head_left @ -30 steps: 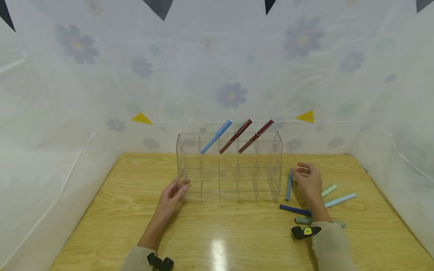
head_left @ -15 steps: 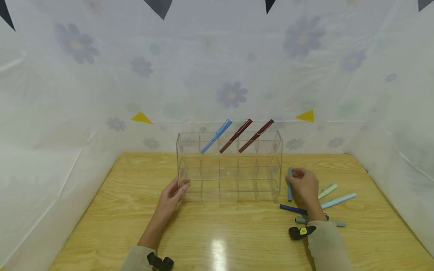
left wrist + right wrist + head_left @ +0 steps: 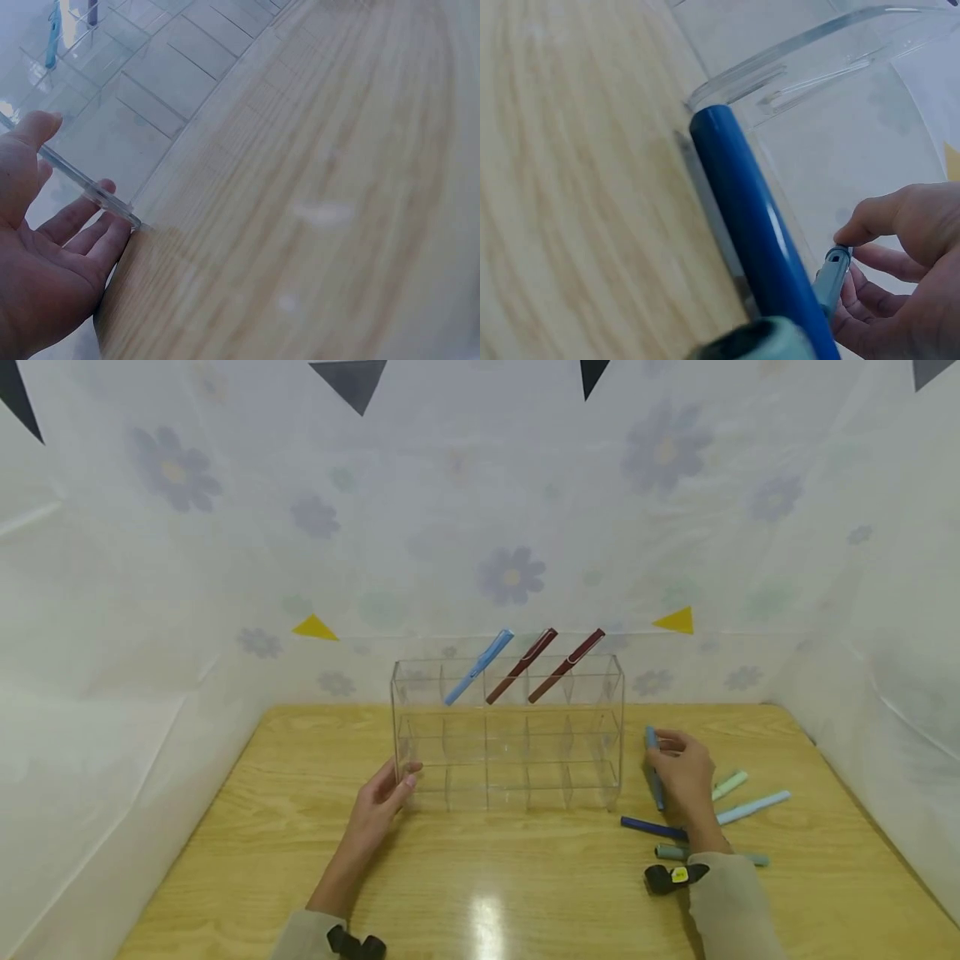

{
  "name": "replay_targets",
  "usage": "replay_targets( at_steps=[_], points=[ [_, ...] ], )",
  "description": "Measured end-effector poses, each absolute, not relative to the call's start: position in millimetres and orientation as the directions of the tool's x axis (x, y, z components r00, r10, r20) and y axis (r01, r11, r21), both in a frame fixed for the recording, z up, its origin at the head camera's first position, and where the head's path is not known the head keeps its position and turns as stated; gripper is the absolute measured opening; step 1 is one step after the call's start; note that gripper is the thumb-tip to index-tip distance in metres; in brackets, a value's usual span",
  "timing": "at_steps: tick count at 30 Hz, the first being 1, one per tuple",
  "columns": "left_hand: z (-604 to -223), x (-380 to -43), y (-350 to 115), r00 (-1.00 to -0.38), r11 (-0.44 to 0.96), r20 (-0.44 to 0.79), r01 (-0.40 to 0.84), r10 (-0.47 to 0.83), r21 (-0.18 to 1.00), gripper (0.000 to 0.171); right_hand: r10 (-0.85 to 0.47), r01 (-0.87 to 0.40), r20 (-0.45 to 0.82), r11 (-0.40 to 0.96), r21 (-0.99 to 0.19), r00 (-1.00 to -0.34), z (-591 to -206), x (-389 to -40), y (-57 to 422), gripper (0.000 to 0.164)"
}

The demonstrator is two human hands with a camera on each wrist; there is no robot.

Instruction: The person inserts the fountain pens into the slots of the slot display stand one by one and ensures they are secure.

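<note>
A clear acrylic pen rack (image 3: 506, 747) with several compartments stands upright on the table. My left hand (image 3: 381, 797) grips its lower left side edge, the thumb in front and fingers round the back in the left wrist view. To the right of the rack, my right hand (image 3: 684, 770) pinches a grey-blue pen (image 3: 656, 783) between thumb and fingers. The right wrist view shows this pen (image 3: 834, 276) at my fingertips. Whether its lower end touches the table, I cannot tell. A light blue pen (image 3: 478, 668) and two dark red pens (image 3: 522, 667) lean in the rack's top row.
Near my right wrist lie a dark blue pen (image 3: 651, 827), a grey-green pen (image 3: 671, 852), a pale blue pen (image 3: 757, 806) and a light green pen (image 3: 729, 785). My forearm partly covers some. The wooden table (image 3: 480, 877) meets patterned sheeting at the back and sides.
My right hand's fingers have moved down from the grey-blue pen's top end and pinch it along its upper part. The pen has shifted slightly right and changed its tilt. My left hand stays put.
</note>
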State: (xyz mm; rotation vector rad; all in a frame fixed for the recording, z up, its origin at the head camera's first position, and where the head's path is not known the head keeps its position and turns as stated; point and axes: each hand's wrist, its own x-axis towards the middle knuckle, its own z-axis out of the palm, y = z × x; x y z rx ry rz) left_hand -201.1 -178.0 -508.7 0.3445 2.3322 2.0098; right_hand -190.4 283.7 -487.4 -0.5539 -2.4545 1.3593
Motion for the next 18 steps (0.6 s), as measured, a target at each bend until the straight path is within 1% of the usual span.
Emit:
replay_targets(
  at_steps=[8,12,18],
  points=[
    [-510.7,-199.5,-177.8,-0.977,0.126,0.098,0.124,0.191,0.984,0.055,0.474,0.143,0.027,0.319,-0.937,-0.880,-477.3,-189.0,287.3,0.051],
    [-511.7,-200.6,-177.9,-0.977,0.129,0.100,0.126,0.189,0.984,0.055,0.469,0.089,0.030,0.229,-0.969,-0.883,-471.8,-191.1,288.3,0.054],
    [-512.6,-203.6,-178.2,-0.975,0.129,0.110,0.136,0.191,0.982,0.055,0.496,0.008,0.042,0.098,-0.995,-0.867,-463.4,-192.2,286.5,0.051]
  ],
)
